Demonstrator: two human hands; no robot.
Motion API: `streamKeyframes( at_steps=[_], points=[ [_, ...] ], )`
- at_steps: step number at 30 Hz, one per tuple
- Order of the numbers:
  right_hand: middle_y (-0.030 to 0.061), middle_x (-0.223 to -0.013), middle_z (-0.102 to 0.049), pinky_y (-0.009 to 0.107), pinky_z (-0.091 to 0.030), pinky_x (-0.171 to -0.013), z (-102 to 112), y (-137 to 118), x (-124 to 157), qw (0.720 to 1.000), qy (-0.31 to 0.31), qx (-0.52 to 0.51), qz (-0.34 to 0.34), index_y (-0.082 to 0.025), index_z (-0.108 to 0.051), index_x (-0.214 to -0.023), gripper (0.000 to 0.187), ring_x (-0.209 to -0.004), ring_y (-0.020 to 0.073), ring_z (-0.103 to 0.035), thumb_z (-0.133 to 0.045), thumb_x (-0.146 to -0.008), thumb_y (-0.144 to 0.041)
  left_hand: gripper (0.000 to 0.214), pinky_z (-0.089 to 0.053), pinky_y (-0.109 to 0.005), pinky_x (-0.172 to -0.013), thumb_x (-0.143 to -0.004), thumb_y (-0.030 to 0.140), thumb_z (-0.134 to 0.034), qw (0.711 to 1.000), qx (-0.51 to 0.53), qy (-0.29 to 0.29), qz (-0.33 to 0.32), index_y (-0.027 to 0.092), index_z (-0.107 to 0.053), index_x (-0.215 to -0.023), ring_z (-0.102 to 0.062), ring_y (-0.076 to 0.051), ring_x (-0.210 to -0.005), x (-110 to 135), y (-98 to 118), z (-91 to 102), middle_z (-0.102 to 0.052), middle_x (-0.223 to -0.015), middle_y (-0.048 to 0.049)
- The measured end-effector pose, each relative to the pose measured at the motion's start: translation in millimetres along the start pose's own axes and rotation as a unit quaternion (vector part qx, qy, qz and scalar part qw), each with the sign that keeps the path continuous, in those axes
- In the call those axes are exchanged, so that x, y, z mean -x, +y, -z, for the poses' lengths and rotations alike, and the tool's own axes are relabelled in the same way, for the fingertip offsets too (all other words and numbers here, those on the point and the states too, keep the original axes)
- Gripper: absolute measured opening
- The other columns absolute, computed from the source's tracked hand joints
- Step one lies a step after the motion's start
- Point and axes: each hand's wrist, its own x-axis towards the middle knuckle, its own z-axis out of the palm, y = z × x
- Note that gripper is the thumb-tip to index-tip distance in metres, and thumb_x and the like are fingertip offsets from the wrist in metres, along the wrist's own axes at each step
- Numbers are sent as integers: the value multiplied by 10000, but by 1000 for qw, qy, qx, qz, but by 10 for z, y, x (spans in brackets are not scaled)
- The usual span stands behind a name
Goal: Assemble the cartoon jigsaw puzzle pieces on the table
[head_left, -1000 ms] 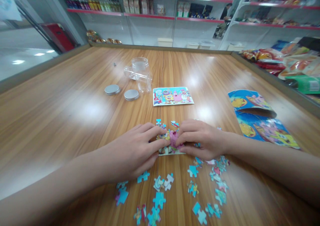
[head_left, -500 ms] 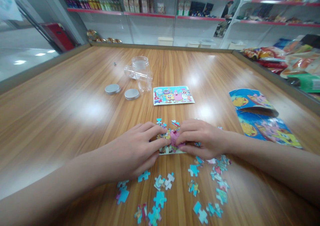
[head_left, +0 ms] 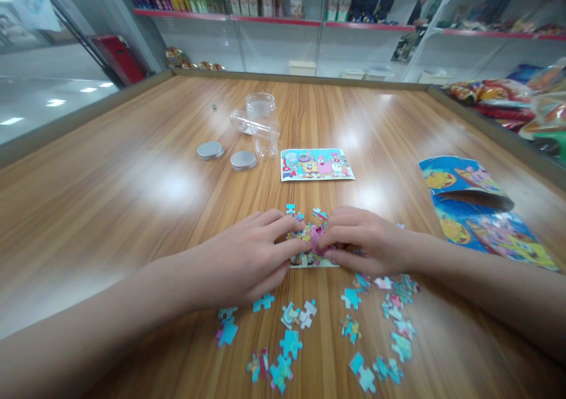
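Note:
A small joined section of a cartoon jigsaw puzzle lies on the table, yellow on its left and pink on its right. My left hand rests on its left side, fingers apart and reaching over it. From the right, my right hand bends its fingers down onto a puzzle piece at the pink part; the fingertips partly cover it. Loose blue puzzle pieces lie below the hands, with more puzzle pieces to the right. Just beyond the hands sits a picture card of the cartoon characters.
Clear plastic jars stand and lie farther back, near silver lids. A folded blue printed sheet is at right. Snack bags sit past the table's raised edge. A person is in the background by shelves.
The view has shifted slightly, so everything appears farther right and a little higher. Both hands stay on the joined puzzle section, with hardly any finger movement.

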Motion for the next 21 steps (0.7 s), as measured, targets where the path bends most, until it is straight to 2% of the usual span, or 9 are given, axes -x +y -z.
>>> streamKeyframes(
  at_steps=[12,21],
  points=[
    [55,-882,-674,302,-444,-752,-2,0,-3,1000,-1,-3,-10,-171,-680,-1090,143,-841,166,-607,-571,-1014,-226,401,-488,-500,-1072,-983,163,-485,1000,-1,1,1,193,-538,-1380,-524,-292,-1255,-2,5,8,-537,-1398,-129],
    [49,-884,-676,293,-443,-743,-2,-8,-13,1000,3,-6,-7,-172,-678,-1084,135,-827,158,-606,-573,-1012,-215,473,-504,-499,-1052,-964,151,-520,1000,8,10,1,239,-514,-1428,-548,-290,-1241,-7,5,9,-555,-1369,-121]
  ],
)
